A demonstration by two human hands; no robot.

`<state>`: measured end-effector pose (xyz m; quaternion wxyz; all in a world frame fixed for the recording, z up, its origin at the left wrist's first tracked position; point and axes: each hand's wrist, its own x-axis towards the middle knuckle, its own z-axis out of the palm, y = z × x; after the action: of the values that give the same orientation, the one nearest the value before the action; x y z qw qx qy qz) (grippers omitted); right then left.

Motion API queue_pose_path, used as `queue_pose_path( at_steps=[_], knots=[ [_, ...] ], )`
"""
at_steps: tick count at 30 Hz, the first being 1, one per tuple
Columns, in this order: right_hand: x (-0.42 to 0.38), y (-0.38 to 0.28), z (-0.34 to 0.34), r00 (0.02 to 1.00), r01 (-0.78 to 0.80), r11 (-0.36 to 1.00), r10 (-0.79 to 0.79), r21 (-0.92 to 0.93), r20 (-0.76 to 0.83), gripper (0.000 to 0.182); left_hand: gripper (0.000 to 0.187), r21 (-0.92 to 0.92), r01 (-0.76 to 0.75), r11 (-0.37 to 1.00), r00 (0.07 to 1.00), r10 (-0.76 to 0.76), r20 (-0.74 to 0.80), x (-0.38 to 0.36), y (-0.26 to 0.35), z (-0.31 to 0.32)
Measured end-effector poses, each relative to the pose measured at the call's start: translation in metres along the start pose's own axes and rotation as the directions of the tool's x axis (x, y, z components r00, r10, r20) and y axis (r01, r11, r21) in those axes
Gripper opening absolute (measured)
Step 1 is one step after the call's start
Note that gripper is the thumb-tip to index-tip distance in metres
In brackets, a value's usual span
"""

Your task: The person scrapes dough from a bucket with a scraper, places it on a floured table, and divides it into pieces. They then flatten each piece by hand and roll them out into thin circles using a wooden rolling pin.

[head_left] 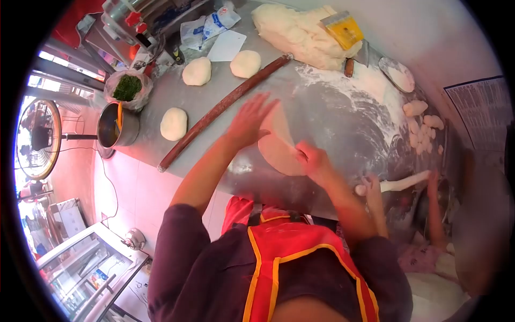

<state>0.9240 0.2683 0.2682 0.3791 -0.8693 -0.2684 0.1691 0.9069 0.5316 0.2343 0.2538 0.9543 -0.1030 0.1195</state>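
Observation:
A flattened sheet of dough (278,144) lies on the metal table in front of me, its far right edge lifted or folded in a straight line. My left hand (250,121) is at its left side, fingers stretched out and the thumb over the dough. My right hand (316,162) is closed at the right edge, pinching the dough sheet; the fingertips are partly hidden. Beyond my left hand a long, dark red rolling pin (225,104) rests diagonally. Three round dough pieces lie past it: one (174,124) at the left, another (197,71) farther back, and one (245,64) near the pin's far end.
A big dough mass (300,35) with a yellow packet (343,29) sits at the back, beside scattered flour (370,91). Small dough lumps (424,129) lie at right. Another person's hands hold a dough strip (402,183). A metal pot (129,129) and bagged greens (127,87) stand left.

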Motion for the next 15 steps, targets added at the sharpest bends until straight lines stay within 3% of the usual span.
queue_pose_path(
  at_steps=[2,3,4,5,6,8,11,14,15],
  knots=[
    [-0.003,-0.007,-0.013,0.995,-0.096,0.962,0.085,0.255,0.054,0.010,0.053,0.107,-0.313,0.944,0.947,0.301,0.113,0.028,-0.002,0.000],
    [-0.002,0.004,-0.020,0.990,-0.141,0.909,0.131,0.393,0.052,0.010,0.046,0.017,-0.177,0.984,0.940,0.164,0.300,0.039,0.002,-0.010],
    [0.002,0.014,-0.027,0.983,-0.175,0.831,0.175,0.527,0.051,0.010,0.040,-0.038,-0.025,0.999,0.872,0.040,0.488,0.049,0.004,-0.023],
    [0.009,0.016,-0.041,0.979,-0.172,0.797,0.202,0.579,0.012,0.010,0.035,-0.054,0.134,0.990,0.748,-0.066,0.660,0.060,0.006,-0.036],
    [0.019,0.011,-0.057,0.973,-0.164,0.761,0.231,0.627,-0.025,0.010,0.032,-0.179,0.068,0.981,0.854,0.035,0.519,0.066,-0.001,-0.046],
    [0.031,-0.025,-0.095,0.972,-0.115,0.807,0.212,0.580,-0.102,0.010,0.027,-0.177,0.012,0.984,0.864,0.078,0.497,0.098,0.008,-0.082],
    [0.044,-0.034,-0.131,0.974,0.056,0.883,0.054,0.466,-0.218,0.009,0.023,-0.223,0.119,0.968,0.943,-0.039,0.331,0.121,0.048,-0.136],
    [0.046,-0.041,-0.123,0.951,0.015,0.927,0.102,0.375,-0.292,0.014,0.019,-0.168,0.045,0.985,0.982,-0.012,0.191,0.110,0.046,-0.122],
    [0.044,-0.032,-0.116,0.949,0.047,0.971,0.030,0.233,-0.314,0.016,0.020,0.025,0.001,1.000,0.981,-0.006,0.194,0.100,0.044,-0.109]
  ],
)
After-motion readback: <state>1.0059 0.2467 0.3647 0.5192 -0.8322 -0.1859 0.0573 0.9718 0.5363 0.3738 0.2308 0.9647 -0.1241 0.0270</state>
